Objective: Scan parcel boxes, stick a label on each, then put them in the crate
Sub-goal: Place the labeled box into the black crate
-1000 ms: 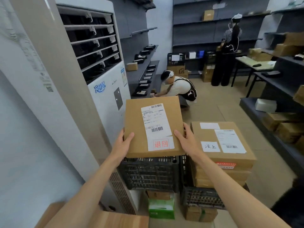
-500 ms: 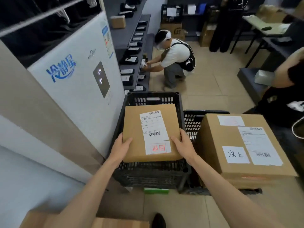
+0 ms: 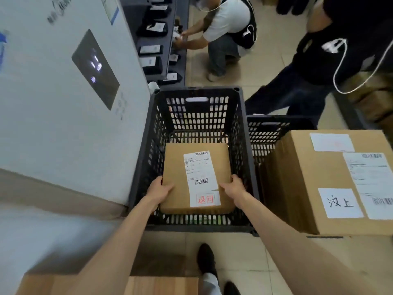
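Note:
A flat brown parcel box [image 3: 180, 167] with a white shipping label and a red-character sticker sits low inside the black perforated crate [image 3: 148, 133]. My left hand [image 3: 160, 190] grips its near left edge, thumb on top. My right hand [image 3: 232, 188] grips its near right edge the same way. Both forearms reach down over the crate's near rim.
A tall white appliance [image 3: 63, 103] stands close on the left. A large labelled carton [image 3: 314, 184] rests on a second black crate [image 3: 268, 128] to the right. One person crouches at shelves [image 3: 225, 33] ahead; another person in black [image 3: 319, 67] stands right. A wooden surface [image 3: 161, 285] lies below.
I have lowered the parcel box from above the crate's rim down inside the crate, both hands still on it. The view has tilted downward. A person in black has stepped in at the right.

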